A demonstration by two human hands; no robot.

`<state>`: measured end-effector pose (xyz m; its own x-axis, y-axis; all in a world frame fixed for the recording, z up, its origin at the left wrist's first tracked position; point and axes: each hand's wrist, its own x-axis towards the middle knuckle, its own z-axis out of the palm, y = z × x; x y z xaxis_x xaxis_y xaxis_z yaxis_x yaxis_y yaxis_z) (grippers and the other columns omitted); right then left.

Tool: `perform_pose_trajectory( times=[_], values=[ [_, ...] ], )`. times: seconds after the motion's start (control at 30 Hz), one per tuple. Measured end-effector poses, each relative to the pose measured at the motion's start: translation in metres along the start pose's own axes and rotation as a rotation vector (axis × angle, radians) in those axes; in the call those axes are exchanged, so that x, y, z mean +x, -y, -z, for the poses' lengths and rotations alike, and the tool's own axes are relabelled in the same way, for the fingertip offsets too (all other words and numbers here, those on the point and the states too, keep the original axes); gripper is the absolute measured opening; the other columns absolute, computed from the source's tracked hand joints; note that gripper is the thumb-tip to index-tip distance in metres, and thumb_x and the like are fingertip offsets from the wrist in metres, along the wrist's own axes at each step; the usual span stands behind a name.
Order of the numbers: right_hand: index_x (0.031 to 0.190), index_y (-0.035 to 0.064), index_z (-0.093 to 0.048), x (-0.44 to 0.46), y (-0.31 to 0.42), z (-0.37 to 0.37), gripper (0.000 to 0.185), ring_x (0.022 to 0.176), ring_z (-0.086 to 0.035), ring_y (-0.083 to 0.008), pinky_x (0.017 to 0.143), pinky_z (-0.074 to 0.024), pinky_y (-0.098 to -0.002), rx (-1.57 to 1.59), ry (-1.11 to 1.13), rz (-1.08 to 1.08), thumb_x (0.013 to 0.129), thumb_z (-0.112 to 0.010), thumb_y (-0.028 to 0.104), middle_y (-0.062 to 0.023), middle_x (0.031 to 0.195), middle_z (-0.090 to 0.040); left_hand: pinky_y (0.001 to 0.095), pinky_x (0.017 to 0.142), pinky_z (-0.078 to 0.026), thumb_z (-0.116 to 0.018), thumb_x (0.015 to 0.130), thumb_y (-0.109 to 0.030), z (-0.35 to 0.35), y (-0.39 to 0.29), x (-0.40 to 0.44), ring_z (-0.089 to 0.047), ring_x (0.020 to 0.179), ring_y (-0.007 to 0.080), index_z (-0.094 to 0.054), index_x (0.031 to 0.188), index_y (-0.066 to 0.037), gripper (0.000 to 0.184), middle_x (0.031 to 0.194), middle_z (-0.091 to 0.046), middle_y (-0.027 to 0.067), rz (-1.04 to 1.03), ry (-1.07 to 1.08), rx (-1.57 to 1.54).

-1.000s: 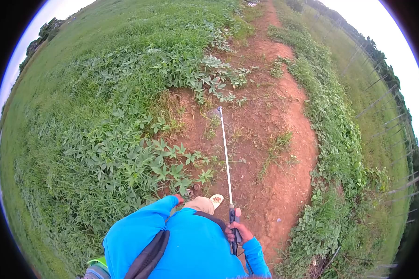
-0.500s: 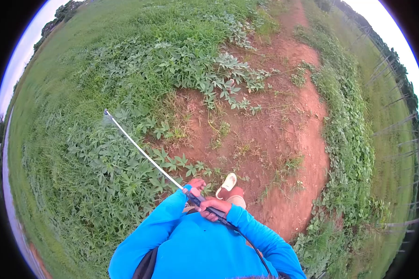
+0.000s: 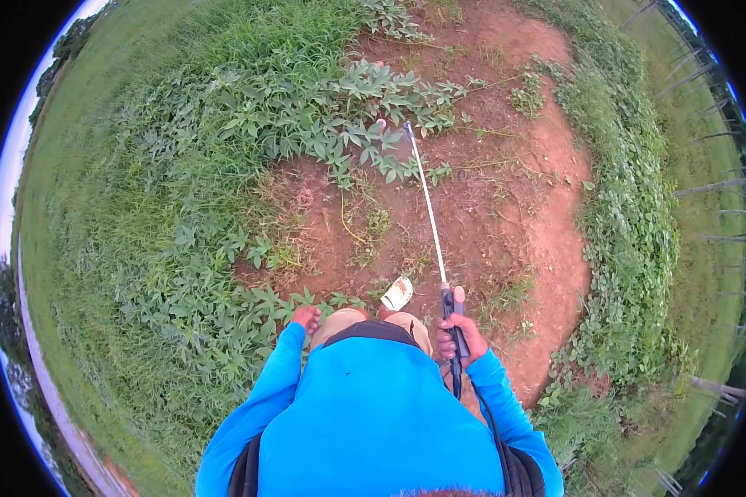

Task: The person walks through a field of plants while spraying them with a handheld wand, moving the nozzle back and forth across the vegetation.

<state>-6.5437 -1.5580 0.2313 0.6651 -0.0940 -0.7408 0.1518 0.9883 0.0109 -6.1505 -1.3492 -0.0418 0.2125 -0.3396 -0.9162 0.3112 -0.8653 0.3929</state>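
Note:
My right hand (image 3: 464, 338) is wrapped round the black handle of a sprayer wand (image 3: 428, 203), its thumb stretched along the grip. The thin pale lance runs forward over the bare soil. Its nozzle (image 3: 407, 127) is beside the leafy plants (image 3: 373, 91), with a faint mist by the tip. From the handle a dark hose (image 3: 489, 406) runs back along my right side. My left hand (image 3: 307, 318) hangs by my left thigh above low leaves. Its fingers are curled in, and nothing shows in them.
Reddish bare soil (image 3: 547, 232) stretches ahead and to the right. Thick grass and weeds (image 3: 182, 174) cover the left; creeping green plants (image 3: 630, 248) line the right edge, with wooden posts (image 3: 709, 189) beyond. One pale shoe (image 3: 398, 292) shows in front of me.
The wand has swung from the weeds on the left to the plants ahead. My left hand has come away from the wand to my left side; my right hand has moved right, still gripping the handle.

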Motion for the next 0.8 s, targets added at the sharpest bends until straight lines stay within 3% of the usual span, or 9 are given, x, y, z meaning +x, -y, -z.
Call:
perform_pose_trajectory(
  times=[0.3, 0.33, 0.37, 0.43, 0.47, 0.57, 0.67, 0.73, 0.8],
  values=[
    [0.077, 0.0132, -0.044, 0.004, 0.144, -0.012, 0.018, 0.042, -0.037, -0.0096, 0.039, -0.0323, -0.0244, 0.15, -0.375, 0.543, 0.073, -0.053, 0.028, 0.0008, 0.057, -0.038, 0.0298, 0.049, -0.044, -0.043, 0.083, -0.027, -0.051, -0.174, 0.039, -0.054, 0.057, 0.0132, -0.058, 0.085, -0.009, 0.023, 0.072, -0.058, 0.0028, -0.054, 0.002, 0.024],
    [0.077, 0.0131, -0.043, 0.009, 0.16, -0.02, 0.015, 0.042, -0.036, -0.0096, 0.039, -0.0322, -0.0245, 0.167, -0.396, 0.576, 0.073, -0.052, 0.024, 0.0008, 0.056, -0.037, 0.0319, 0.052, -0.047, -0.044, 0.082, -0.025, -0.037, -0.153, 0.082, -0.056, 0.06, 0.0167, -0.058, 0.083, -0.008, 0.022, 0.073, -0.059, 0.0054, -0.331, 0.01, 0.334],
    [0.077, 0.0131, -0.043, 0.012, 0.178, -0.029, 0.015, 0.042, -0.036, -0.0096, 0.039, -0.0322, -0.0245, 0.154, -0.402, 0.572, 0.073, -0.052, 0.024, 0.0008, 0.056, -0.037, 0.0319, 0.052, -0.047, -0.044, 0.082, -0.025, -0.027, -0.136, 0.12, -0.056, 0.06, 0.0167, -0.058, 0.083, -0.008, 0.022, 0.073, -0.059, 0.0054, -0.327, 0.011, 0.32],
    [0.076, 0.0132, -0.042, 0.023, 0.21, -0.047, 0.014, 0.042, -0.036, -0.0096, 0.038, -0.0319, -0.0243, 0.099, -0.39, 0.537, 0.073, -0.05, 0.024, 0.0007, 0.057, -0.037, 0.0314, 0.05, -0.045, -0.046, 0.079, -0.025, -0.019, -0.15, 0.145, -0.055, 0.057, 0.018, -0.059, 0.08, -0.008, 0.021, 0.071, -0.059, 0.0064, -0.881, -0.009, 0.921],
    [0.075, 0.013, -0.041, 0.029, 0.225, -0.055, 0.013, 0.041, -0.035, -0.0094, 0.037, -0.0315, -0.0242, 0.126, -0.347, 0.505, 0.072, -0.05, 0.022, 0.0007, 0.057, -0.036, 0.0321, 0.043, -0.039, -0.048, 0.076, -0.025, -0.03, -0.176, 0.134, -0.053, 0.052, 0.0197, -0.059, 0.078, -0.009, 0.02, 0.07, -0.058, 0.0074, -0.07, 0.051, 0.4],
    [0.075, 0.0123, -0.041, 0.034, 0.264, -0.077, 0.013, 0.039, -0.034, -0.0093, 0.036, -0.0313, -0.0243, 0.135, -0.151, 0.358, 0.07, -0.049, 0.021, 0.0009, 0.056, -0.035, 0.0393, 0.059, -0.047, -0.052, 0.074, -0.018, -0.033, -0.223, 0.171, -0.059, 0.069, 0.025, -0.062, 0.085, -0.005, 0.02, 0.079, -0.063, 0.0102, 0.246, -0.033, 0.091],
    [0.077, 0.0088, -0.04, 0.027, 0.3, -0.127, 0.017, 0.039, -0.034, -0.0094, 0.035, -0.0313, -0.0244, 0.133, -0.069, 0.206, 0.067, -0.05, 0.018, -0.0004, 0.056, -0.035, 0.0343, 0.047, -0.043, -0.05, 0.077, -0.017, -0.032, -0.263, 0.244, -0.052, 0.051, 0.019, -0.058, 0.074, -0.007, 0.013, 0.064, -0.056, 0.0058, 0.162, 0.029, -0.184],
    [0.078, 0.0062, -0.038, 0.025, 0.312, -0.145, 0.023, 0.039, -0.033, -0.0092, 0.035, -0.0305, -0.0243, 0.188, 0.013, 0.058, 0.064, -0.052, 0.016, -0.0017, 0.056, -0.035, 0.027, 0.036, -0.033, -0.052, 0.077, -0.029, -0.043, -0.361, 0.211, -0.043, 0.043, 0.0121, -0.055, 0.082, -0.009, 0.02, 0.062, -0.05, 0.0021, 0.101, 0.042, -0.153],
    [0.079, 0.0061, -0.038, 0.026, 0.33, -0.16, 0.023, 0.039, -0.033, -0.009, 0.035, -0.0301, -0.0242, 0.149, 0.036, -0.031, 0.064, -0.052, 0.016, -0.0017, 0.056, -0.034, 0.0255, 0.04, -0.036, -0.051, 0.079, -0.033, -0.048, -0.434, 0.198, -0.044, 0.047, 0.0103, -0.056, 0.084, -0.011, 0.023, 0.065, -0.05, 0.0003, -0.017, 0.071, -0.037]
  ],
)
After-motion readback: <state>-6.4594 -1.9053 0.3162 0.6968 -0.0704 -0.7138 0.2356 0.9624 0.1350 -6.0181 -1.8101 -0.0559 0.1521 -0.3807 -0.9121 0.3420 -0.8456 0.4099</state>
